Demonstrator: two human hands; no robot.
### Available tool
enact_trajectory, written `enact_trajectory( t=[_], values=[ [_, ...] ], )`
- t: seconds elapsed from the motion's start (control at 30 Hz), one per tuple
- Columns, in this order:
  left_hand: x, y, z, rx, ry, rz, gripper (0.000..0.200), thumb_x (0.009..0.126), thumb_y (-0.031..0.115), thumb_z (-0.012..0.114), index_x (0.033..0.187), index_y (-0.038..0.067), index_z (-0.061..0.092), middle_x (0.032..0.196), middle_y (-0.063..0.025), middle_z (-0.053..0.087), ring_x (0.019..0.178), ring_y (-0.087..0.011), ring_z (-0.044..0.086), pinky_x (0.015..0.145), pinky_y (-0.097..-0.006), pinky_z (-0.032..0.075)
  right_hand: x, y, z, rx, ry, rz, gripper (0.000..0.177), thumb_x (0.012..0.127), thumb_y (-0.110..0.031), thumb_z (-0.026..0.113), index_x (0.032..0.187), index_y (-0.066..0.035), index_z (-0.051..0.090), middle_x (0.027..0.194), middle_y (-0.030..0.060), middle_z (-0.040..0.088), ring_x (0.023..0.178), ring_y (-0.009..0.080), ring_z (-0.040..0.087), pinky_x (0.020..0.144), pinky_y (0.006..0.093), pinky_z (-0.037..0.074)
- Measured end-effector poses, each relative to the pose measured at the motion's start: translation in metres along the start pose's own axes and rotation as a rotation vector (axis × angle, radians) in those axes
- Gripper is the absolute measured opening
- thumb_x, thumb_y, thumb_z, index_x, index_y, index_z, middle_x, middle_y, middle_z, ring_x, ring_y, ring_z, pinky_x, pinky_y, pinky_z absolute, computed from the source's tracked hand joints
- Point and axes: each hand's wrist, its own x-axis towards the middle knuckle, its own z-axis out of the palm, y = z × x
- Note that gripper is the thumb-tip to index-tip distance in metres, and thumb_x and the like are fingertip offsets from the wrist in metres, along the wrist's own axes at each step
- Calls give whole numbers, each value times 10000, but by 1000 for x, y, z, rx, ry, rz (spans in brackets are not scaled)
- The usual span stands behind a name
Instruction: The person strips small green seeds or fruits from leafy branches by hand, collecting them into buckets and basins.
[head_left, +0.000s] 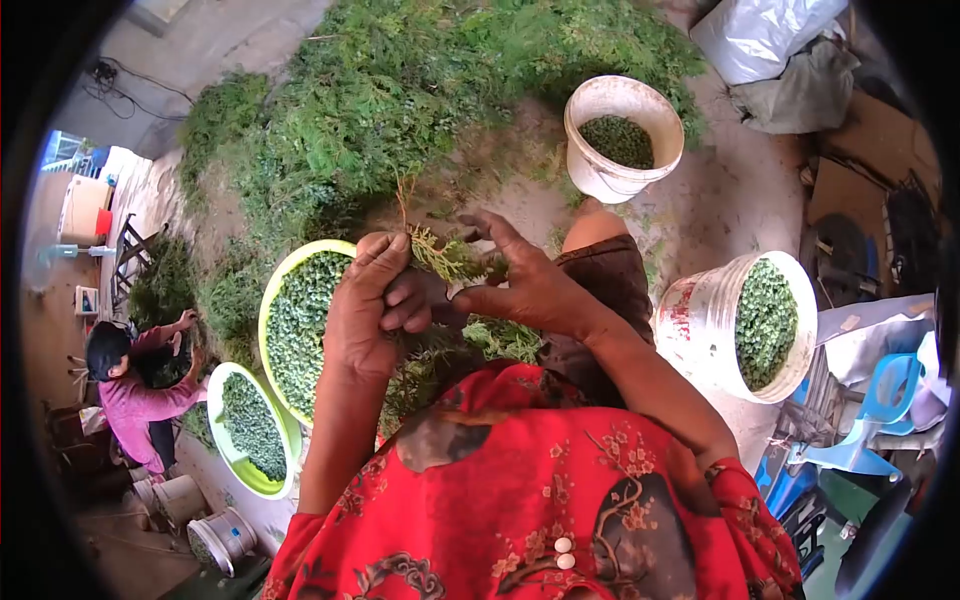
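My left hand [372,300] is closed on a small leafy sprig [442,254], pinched between thumb and fingers. The sprig's thin brown stem [404,205] sticks up past the fingertips, and its yellowish-green foliage points right. Facing it, my right hand [535,287] has thumb and fingers apart, close by the leafy end. More green cuttings [505,340] lie on my lap beneath the hands. Beside my left wrist stands a yellow-green basin [266,335] full of small round green cones or berries [305,325].
A large heap of cut branches [400,100] covers the floor ahead. A white bucket [592,178] stands beyond my knee, another bucket [690,318] at right. A second basin [290,450] is at left, near a person in pink [150,400]. Blue plastic items [890,390] sit far right.
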Motion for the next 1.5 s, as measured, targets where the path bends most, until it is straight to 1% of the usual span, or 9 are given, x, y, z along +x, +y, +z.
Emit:
enact_trajectory(
  t=[0.33,0.4,0.73,0.87,0.97,1.07,1.13,1.3,1.5],
  values=[
    [13,-18,-31,14,130,-17,136,905,203,523,790,152,470,529,68,322,372,-37,242,377,-204,260,-25,-18,-16,60,-142,375,238,895,-275,545,902,-38,553,640,4,481,578,49,443,494,208,367],
    [27,-6,-66,-12,234,122,141,917,194,496,790,144,465,522,72,307,375,-37,243,377,-202,259,-39,-18,-45,746,-7,628,171,885,-201,529,899,-35,565,630,-8,490,472,47,395,409,192,325],
    [37,-7,-118,27,293,194,103,940,173,442,887,98,489,650,0,430,462,-76,368,465,-249,403,-35,-33,-74,673,291,357,117,897,-185,535,894,-70,513,724,24,526,484,67,434,380,188,316],
    [34,-4,-129,-109,297,175,94,944,169,426,944,82,461,714,-15,455,503,-79,389,500,-259,431,-22,-93,-50,-68,885,-229,129,923,-197,502,913,-71,523,707,4,512,459,46,394,370,175,275],
    [44,-6,-163,-383,187,57,111,953,172,395,896,83,429,714,-6,444,498,-69,379,489,-239,403,-2,-119,-82,-391,869,-644,178,921,-183,497,1051,-66,529,725,13,527,510,64,425,423,206,346],
    [51,-1,-185,-572,-51,-122,166,955,145,365,814,69,408,656,-5,417,465,-62,349,456,-217,355,29,-101,-171,-1026,692,-677,303,903,-169,511,1177,-39,498,808,54,580,637,115,520,565,258,447],
    [51,3,-177,-830,18,-76,166,950,108,348,802,57,404,637,-6,401,458,-63,342,446,-211,340,39,-63,-193,-1666,499,-222,403,874,-199,550,1236,-40,471,960,114,619,811,173,592,723,304,475],
    [52,4,-182,-829,99,35,150,956,99,332,830,36,384,644,-10,398,440,-65,327,435,-218,336,11,-38,-45,-629,-1,134,348,830,-265,613,1096,-44,579,1023,133,623,863,202,614,764,318,472],
    [25,3,-176,-531,66,32,139,958,165,383,867,72,430,686,-9,460,454,-60,347,450,-226,373,-17,37,89,-525,-450,-192,344,775,-306,650,952,-23,570,897,207,602,846,383,581,725,403,472]
  ],
)
